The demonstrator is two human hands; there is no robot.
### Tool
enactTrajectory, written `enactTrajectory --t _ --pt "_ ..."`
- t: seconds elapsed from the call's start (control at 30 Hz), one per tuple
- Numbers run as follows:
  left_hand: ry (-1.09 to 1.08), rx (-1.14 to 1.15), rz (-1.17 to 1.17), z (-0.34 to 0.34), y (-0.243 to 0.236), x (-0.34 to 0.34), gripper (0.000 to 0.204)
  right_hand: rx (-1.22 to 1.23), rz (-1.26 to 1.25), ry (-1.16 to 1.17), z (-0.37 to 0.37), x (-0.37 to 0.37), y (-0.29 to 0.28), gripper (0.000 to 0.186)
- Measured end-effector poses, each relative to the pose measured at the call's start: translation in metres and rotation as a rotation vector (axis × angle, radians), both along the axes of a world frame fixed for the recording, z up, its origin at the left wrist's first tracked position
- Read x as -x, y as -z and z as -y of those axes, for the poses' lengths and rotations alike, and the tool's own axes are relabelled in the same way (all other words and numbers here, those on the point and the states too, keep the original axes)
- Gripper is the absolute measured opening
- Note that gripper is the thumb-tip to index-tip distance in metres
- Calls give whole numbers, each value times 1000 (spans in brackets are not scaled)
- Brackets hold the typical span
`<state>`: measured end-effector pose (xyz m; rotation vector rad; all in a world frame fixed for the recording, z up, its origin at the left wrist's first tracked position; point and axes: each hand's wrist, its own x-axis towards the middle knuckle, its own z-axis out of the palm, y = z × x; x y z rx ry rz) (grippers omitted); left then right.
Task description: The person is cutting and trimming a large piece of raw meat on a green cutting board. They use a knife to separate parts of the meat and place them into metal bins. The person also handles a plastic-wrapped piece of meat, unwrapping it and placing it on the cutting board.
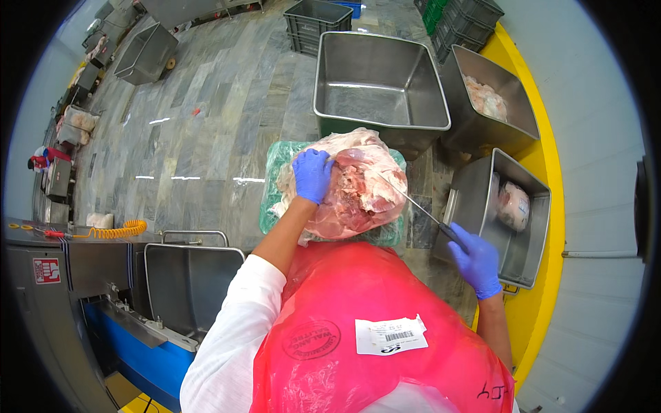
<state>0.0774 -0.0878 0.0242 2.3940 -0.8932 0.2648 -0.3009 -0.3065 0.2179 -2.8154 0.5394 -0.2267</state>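
A large cut of raw meat [358, 199] with pale fat and skin lies on a green plastic-covered board [272, 165] in front of me. My left hand [313, 172], in a blue glove, grips the upper left part of the meat with bent fingers. My right hand [475, 261], also gloved in blue, holds a long knife [420, 206] by its dark handle; the blade reaches left over the meat's pale right part, and I cannot tell whether its tip is in it. A pink plastic apron [358, 289] covers my front.
Steel bins stand beyond the board [382, 124] and to the right, two holding meat [482, 103] [509, 244]. At lower left are a steel basin [189, 282] and a machine [41, 316] with an orange coiled hose. Grey crates [317, 24] stand at the back. A person in red [51, 158] is at far left.
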Motion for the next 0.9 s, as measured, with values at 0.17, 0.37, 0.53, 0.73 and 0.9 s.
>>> enactTrajectory --t 0.17,0.37,0.53,0.73,0.9 --pt "-11 164 -268 12 -4 -27 25 -4 15 17 -11 10 1 43" --pt "-33 250 -364 41 -10 -54 26 -48 57 30 -11 21 8 42" --pt "-28 517 -895 68 -16 -63 22 -157 15 77 -6 29 16 41" --pt "-61 699 -1264 87 -27 -74 18 -200 47 83 5 32 30 41" --pt "-79 680 -1328 88 -34 -83 19 -229 43 66 20 31 37 41"
